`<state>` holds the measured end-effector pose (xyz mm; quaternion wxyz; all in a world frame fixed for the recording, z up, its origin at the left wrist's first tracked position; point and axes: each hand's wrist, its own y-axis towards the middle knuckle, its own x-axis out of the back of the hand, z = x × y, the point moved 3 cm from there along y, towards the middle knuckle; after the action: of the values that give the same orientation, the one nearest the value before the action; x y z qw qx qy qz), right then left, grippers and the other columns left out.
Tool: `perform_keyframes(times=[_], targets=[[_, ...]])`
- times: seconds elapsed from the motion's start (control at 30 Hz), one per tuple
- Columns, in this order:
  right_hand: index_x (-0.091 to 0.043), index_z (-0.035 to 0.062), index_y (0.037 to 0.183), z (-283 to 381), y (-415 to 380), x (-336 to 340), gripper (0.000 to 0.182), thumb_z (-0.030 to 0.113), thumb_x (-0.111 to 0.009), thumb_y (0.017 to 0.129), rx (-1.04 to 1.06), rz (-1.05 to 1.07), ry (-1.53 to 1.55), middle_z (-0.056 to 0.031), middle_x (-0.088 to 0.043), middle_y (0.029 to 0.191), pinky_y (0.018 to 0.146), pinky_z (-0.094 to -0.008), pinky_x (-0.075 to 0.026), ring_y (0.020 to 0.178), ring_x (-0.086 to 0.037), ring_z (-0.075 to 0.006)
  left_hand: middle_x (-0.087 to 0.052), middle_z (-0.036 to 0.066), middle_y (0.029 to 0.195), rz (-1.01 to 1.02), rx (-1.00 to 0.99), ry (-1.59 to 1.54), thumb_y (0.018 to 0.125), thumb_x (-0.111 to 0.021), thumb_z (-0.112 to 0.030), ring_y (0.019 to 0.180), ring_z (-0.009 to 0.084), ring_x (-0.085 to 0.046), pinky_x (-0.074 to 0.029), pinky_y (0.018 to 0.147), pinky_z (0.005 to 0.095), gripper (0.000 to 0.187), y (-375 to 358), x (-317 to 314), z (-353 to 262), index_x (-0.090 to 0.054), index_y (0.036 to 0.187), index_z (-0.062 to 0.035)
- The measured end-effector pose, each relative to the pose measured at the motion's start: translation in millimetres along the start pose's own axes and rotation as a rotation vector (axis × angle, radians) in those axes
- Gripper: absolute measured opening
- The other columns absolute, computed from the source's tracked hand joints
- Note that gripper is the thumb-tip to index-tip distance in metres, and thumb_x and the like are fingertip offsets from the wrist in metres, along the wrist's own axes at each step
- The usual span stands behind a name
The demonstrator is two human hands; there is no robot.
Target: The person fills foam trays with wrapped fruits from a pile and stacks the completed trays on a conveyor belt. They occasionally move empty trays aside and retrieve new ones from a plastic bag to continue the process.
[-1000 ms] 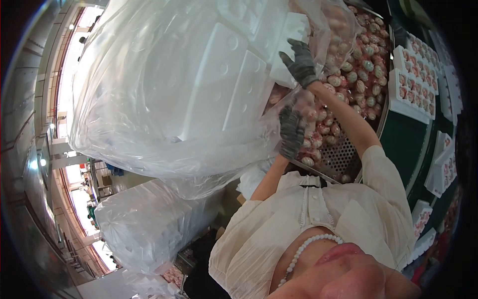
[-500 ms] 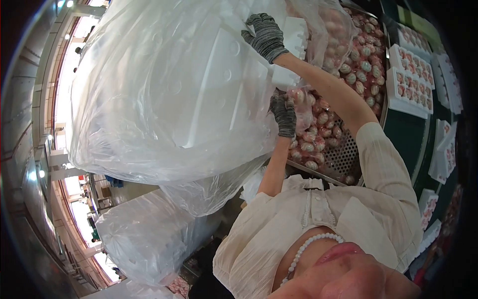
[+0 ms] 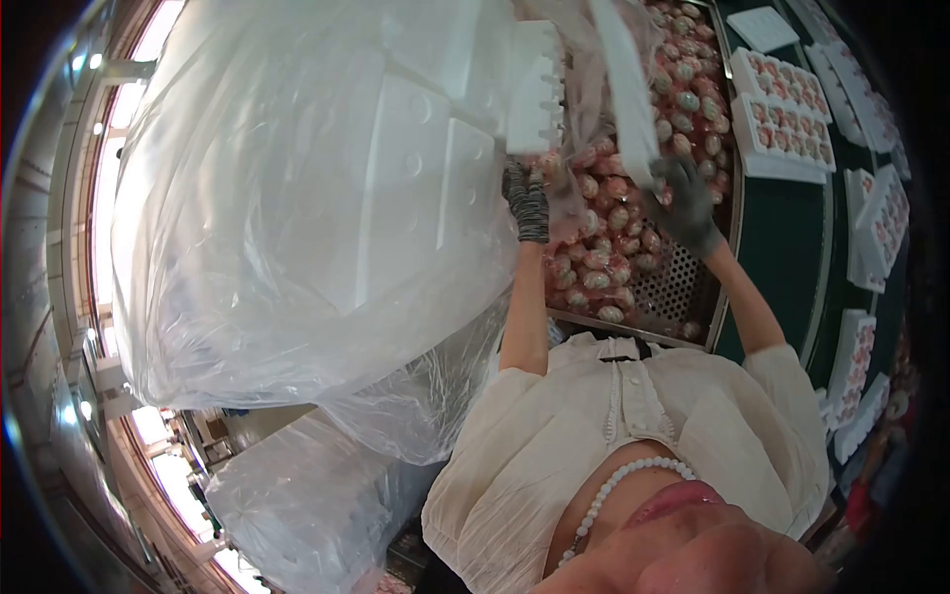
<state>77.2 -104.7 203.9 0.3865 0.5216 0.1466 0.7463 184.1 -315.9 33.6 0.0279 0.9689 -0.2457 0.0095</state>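
Note:
My left hand [image 3: 525,205], in a grey knitted glove, is closed at the edge of a large clear plastic bag [image 3: 247,297]. White foam trays fill the bag, and one tray [image 3: 532,89] with a notched edge shows at its mouth. My right hand [image 3: 685,206], gloved alike and blurred, grips the lower end of a white foam tray [image 3: 625,89]. That tray is tilted on edge and smeared by motion. Below both hands lie many round, striped balls [image 3: 597,259] in reddish clear wrapping, in a metal bin [image 3: 722,297] with a perforated floor [image 3: 673,287].
To the right runs a green conveyor belt [image 3: 782,228]. White trays filled with wrapped balls [image 3: 787,129] stand on it, with more trays [image 3: 876,228] beyond. Another bag of white trays [image 3: 307,495] stands at lower left. Part of a person in red [image 3: 859,507] shows at the right edge.
My right hand has moved from the bag to the right, over the bin, with a foam tray in it. My left hand stays at the bag's edge. The whole view has shifted somewhat.

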Motion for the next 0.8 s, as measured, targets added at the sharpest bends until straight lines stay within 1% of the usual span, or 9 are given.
perform_keyframes(times=[0.17, 0.23, 0.4, 0.5, 0.57, 0.7, 0.73, 0.77, 0.8], targets=[[-0.047, 0.0037, 0.085, 7.9, -167.4, 55.0, 0.034, 0.006, -0.061, 0.054, -0.195, 0.381, -0.259, -0.0138, -0.05, 0.084, 0.062, -0.0409, -0.044, 0.074, -0.05, -0.0326, -0.049, 0.008, 0.1, -0.01, -0.334, 0.354, 0.077, -0.049, -0.005, 0.085, 0.0148, -0.048, -0.04, 0.076, 0.0243, 0.046, 4.2, 6.7, 7.7, -0.036, 0.121, 0.0014], [-0.048, 0.0034, 0.086, 18.7, -227.3, 70.0, 0.034, 0.007, -0.059, 0.055, -0.251, 0.367, -0.273, -0.0147, -0.05, 0.087, 0.067, -0.0415, -0.043, 0.078, -0.05, -0.0325, -0.047, 0.008, 0.106, -0.011, -0.099, -0.132, 0.077, -0.048, -0.002, 0.085, 0.0151, -0.048, -0.041, 0.077, 0.0253, 0.049, 8.0, 7.5, 5.1, -0.033, 0.123, 0.0009], [-0.05, 0.003, 0.091, 5.8, -320.8, 69.7, 0.035, 0.016, -0.061, 0.061, -0.693, 0.562, -0.66, -0.0154, -0.05, 0.091, 0.072, -0.0397, -0.042, 0.087, -0.048, -0.0316, -0.044, 0.009, 0.112, 0.019, 0.08, -0.307, 0.076, -0.048, -0.001, 0.096, 0.0169, -0.045, -0.038, 0.083, 0.0273, 0.049, -1.6, 0.5, -37.3, -0.034, 0.123, 0.0012], [-0.05, 0.0034, 0.093, -0.6, -272.9, 75.9, 0.034, 0.018, -0.061, 0.064, -0.815, 0.487, -0.499, -0.0153, -0.05, 0.093, 0.076, -0.0391, -0.041, 0.088, -0.048, -0.032, -0.043, 0.008, 0.116, 0.037, 0.105, -0.316, 0.076, -0.047, -0.001, 0.1, 0.0172, -0.044, -0.037, 0.085, 0.0269, 0.053, -1.2, -0.6, -32.7, -0.031, 0.126, -0.0014], [-0.051, 0.0028, 0.095, -7.1, -227.4, 65.1, 0.032, 0.019, -0.06, 0.069, -0.629, 0.236, -0.299, -0.0146, -0.051, 0.097, 0.08, -0.0374, -0.04, 0.092, -0.048, -0.0303, -0.043, 0.008, 0.117, 0.04, 0.074, -0.329, 0.076, -0.047, -0.001, 0.104, 0.0176, -0.043, -0.035, 0.087, 0.0266, 0.053, 2.1, 1.2, -24.9, -0.031, 0.126, -0.0017], [-0.049, 0.0001, 0.107, -17.2, -101.8, -10.6, 0.038, 0.021, -0.058, 0.077, -0.638, 0.167, 0.308, -0.0139, -0.052, 0.104, 0.08, -0.0314, -0.042, 0.095, -0.052, -0.0225, -0.046, 0.007, 0.11, 0.027, 0.214, -0.34, 0.076, -0.048, -0.001, 0.095, 0.0166, -0.046, -0.039, 0.081, 0.0266, 0.05, 2.0, -0.9, -27.3, -0.033, 0.124, 0.0001], [-0.049, -0.0001, 0.108, -43.2, -89.7, -61.1, 0.037, 0.022, -0.056, 0.079, -0.454, 0.064, 0.497, -0.0137, -0.052, 0.107, 0.082, -0.0301, -0.042, 0.097, -0.051, -0.0209, -0.046, 0.007, 0.107, 0.015, 0.323, -0.339, 0.076, -0.046, 0.001, 0.092, 0.0156, -0.046, -0.039, 0.08, 0.0253, 0.05, -0.3, -1.6, -28.2, -0.032, 0.124, 0.0022], [-0.047, -0.0006, 0.11, -38.6, -52.1, -81.9, 0.044, 0.027, -0.057, 0.077, -0.664, 0.139, 0.563, -0.0144, -0.051, 0.107, 0.084, -0.0319, -0.041, 0.099, -0.05, -0.0222, -0.046, 0.007, 0.107, 0.019, 0.314, -0.335, 0.076, -0.046, 0.001, 0.092, 0.0156, -0.046, -0.039, 0.08, 0.0253, 0.05, 1.1, -1.6, -20.8, -0.032, 0.124, 0.0022], [-0.044, -0.0028, 0.111, -60.4, -32.2, -131.0, 0.055, 0.035, -0.059, 0.074, -0.552, 0.168, 0.412, -0.0161, -0.05, 0.108, 0.085, -0.0338, -0.039, 0.101, -0.049, -0.0236, -0.045, 0.008, 0.108, 0.033, 0.277, -0.375, 0.076, -0.047, 0.001, 0.094, 0.0162, -0.046, -0.039, 0.08, 0.0255, 0.05, 5.5, -2.5, -6.1, -0.032, 0.123, 0.0027]])
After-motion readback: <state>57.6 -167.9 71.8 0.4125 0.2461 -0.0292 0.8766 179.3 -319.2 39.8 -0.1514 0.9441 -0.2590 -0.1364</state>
